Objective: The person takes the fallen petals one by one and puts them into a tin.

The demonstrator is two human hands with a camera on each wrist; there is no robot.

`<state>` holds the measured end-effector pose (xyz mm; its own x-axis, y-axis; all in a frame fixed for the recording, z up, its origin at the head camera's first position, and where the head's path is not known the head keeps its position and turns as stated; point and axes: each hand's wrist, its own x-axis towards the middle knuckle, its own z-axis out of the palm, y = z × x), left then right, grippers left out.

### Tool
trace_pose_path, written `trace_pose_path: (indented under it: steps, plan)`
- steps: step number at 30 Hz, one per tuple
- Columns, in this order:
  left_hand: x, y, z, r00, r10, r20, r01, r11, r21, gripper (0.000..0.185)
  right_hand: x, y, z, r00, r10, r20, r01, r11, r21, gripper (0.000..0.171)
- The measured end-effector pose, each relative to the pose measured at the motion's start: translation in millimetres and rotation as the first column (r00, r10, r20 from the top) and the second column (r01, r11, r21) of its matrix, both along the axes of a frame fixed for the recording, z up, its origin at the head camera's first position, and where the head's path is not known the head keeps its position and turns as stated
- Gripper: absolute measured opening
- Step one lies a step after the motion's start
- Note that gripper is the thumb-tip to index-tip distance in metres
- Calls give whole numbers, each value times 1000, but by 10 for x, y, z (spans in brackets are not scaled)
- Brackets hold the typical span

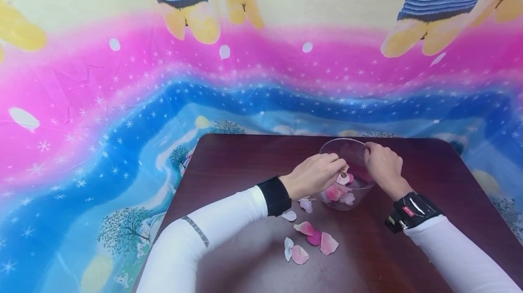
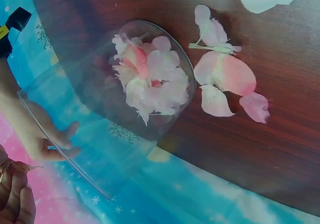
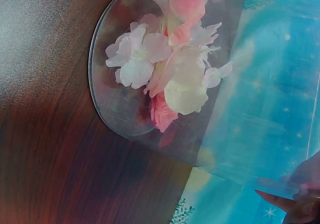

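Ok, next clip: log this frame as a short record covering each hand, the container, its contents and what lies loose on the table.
left hand: over the rim, fingers pinching a petal
right hand: grips the far rim
container: clear plastic cup, upright on the dark wooden table
contents: pink and white petals
loose petals: several, on the table beside the cup
backdrop: cartoon bear cloth

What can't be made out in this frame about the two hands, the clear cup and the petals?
- Head view: what the left hand pinches at the rim of the clear plastic cup; its curled fingers hide it.
- Left wrist view: that hand is cut off by the bottom-left corner, the item between its fingers too small to identify.
- Right wrist view: the right hand is cropped at the corner and blurred through the cup wall.
- How many pink and white petals fill the cup: they overlap.
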<state>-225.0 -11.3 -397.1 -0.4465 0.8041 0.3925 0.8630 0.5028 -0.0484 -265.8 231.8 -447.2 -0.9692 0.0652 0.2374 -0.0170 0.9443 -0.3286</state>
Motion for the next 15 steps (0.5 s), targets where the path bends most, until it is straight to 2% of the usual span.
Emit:
trace_pose_path:
  steps: [6,10,12,15]
  plan:
    - [-46,101,-18,998,36,-49,-37,999,-10,12,0,3,5,1000,-5,2,5,1000,-2,30]
    - [-76,181,-45,994,93,-66,-96,994,-50,19,0,9,3,1000,-2,4,2,1000,-6,30]
    - [-78,213,-64,988,147,-50,-152,979,-133,36,2,8,2,1000,0,7,1,1000,-9,31]
    - [-62,234,-103,974,226,28,-207,931,-301,67,3,1,2,1000,0,18,0,1000,-6,32]
